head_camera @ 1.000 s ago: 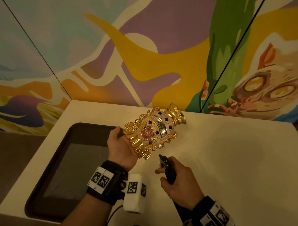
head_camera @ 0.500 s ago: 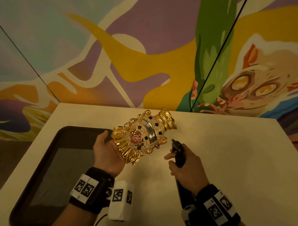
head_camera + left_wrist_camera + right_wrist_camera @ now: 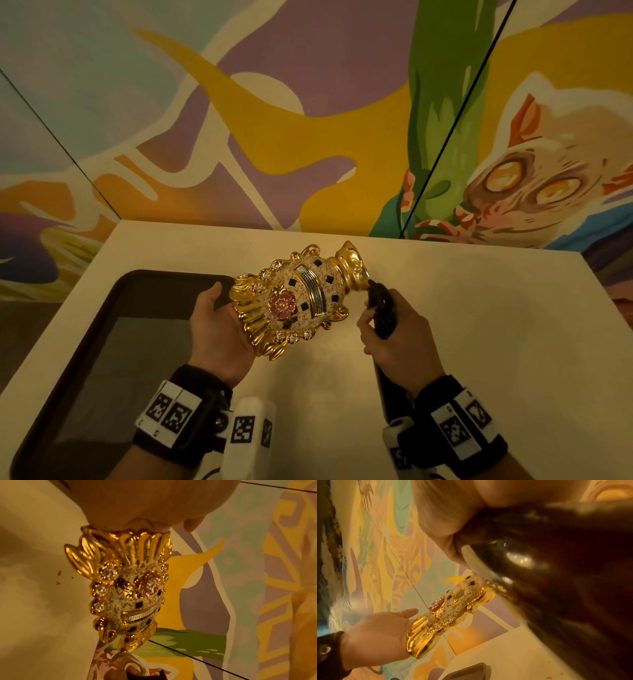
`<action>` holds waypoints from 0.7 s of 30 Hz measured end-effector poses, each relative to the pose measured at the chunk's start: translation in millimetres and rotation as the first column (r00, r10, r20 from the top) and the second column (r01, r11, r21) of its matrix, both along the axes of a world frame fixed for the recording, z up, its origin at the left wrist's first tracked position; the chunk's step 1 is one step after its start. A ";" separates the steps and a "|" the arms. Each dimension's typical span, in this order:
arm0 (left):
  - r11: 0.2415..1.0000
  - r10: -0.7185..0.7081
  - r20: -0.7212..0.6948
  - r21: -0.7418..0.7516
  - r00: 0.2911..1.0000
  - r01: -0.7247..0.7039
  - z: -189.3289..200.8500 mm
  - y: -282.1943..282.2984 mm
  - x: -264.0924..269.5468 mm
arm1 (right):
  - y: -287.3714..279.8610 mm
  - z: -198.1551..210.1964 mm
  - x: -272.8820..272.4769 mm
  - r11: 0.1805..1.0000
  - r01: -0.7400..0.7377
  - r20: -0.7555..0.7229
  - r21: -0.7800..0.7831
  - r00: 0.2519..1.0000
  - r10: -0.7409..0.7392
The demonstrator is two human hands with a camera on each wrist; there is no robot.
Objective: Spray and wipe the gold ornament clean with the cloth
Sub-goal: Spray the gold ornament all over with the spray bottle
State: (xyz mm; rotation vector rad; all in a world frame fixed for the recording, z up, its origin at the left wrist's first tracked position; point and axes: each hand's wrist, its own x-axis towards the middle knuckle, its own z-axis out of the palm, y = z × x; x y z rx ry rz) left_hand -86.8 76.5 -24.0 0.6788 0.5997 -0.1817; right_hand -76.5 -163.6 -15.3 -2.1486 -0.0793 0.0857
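The gold ornament point(image 3: 301, 301), a jewelled vase shape with a pink flower, is tilted above the white table. My left hand point(image 3: 214, 323) holds it by its flared gold base, thumb up along the side; the fingers underneath are hidden. The left wrist view shows the ornament point(image 3: 130, 595) end-on from the palm. My right hand point(image 3: 394, 330) grips a dark spray bottle point(image 3: 381, 308), its nozzle right beside the ornament's gold neck. In the right wrist view the spray bottle point(image 3: 556, 574) fills the frame, with the ornament point(image 3: 452, 614) and my left hand point(image 3: 376, 635) beyond. No cloth is in view.
A dark rectangular tray point(image 3: 102, 342) lies on the left part of the white table point(image 3: 479, 325), partly under my left hand. A painted mural wall point(image 3: 308, 137) stands directly behind the table's far edge.
My right hand has carried the spray bottle up and forward, from below the ornament to beside its neck. The left hand still holds the ornament, tilted much as before.
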 end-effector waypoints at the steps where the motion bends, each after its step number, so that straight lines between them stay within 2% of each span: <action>1: 1.000 0.001 0.002 0.004 1.000 -0.001 0.5 0.2 0.0 | 0.0 -0.4 -0.2 1.000 0.007 0.005 -0.002 1.000 -0.007; 6: 0.997 0.001 0.021 0.075 1.000 -0.003 1.7 0.2 -0.3 | 2.4 6.3 -1.2 0.999 -0.032 -0.065 0.000 0.997 0.032; 10: 0.982 -0.021 0.032 0.188 0.999 0.014 5.9 -5.7 -1.2 | 16.5 7.2 -4.1 0.996 -0.082 -0.030 0.019 0.996 0.083; 16: 0.971 -0.068 0.027 0.233 0.997 0.060 10.8 -16.2 -4.0 | 36.6 6.9 -4.6 0.986 -0.154 -0.031 0.063 0.987 0.156; 21: 0.966 -0.069 0.037 0.252 0.997 0.057 9.0 -15.4 -3.9 | 36.6 1.9 -4.4 0.992 -0.105 -0.027 0.068 0.994 0.107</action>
